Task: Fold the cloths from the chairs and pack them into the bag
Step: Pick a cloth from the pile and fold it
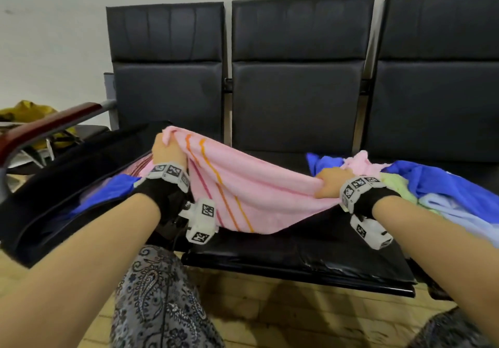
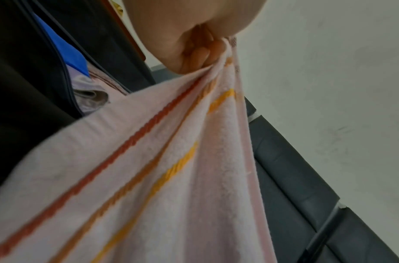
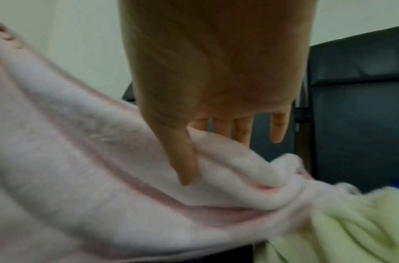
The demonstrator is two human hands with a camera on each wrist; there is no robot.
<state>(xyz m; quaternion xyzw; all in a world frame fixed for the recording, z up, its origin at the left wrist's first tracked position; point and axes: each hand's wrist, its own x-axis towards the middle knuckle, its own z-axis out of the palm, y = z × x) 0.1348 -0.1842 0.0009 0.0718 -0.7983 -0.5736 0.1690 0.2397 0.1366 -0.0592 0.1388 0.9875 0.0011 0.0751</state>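
Pink towel (image 1: 243,191) strung above middle seat (image 1: 297,248); left hand (image 1: 168,149) fists its 10 o'clock corner, right hand (image 1: 328,183) pinches 3 o'clock edge. Risk: loose thumb pinch slips, towel drops.

In the lower middle of the head view the front of the black seat (image 1: 297,253) is bare. The pink towel (image 1: 243,188) hangs across above it. A pile of cloths (image 1: 437,185) blocks the right, the open bag (image 1: 67,185) and the armrest (image 1: 48,126) the left.
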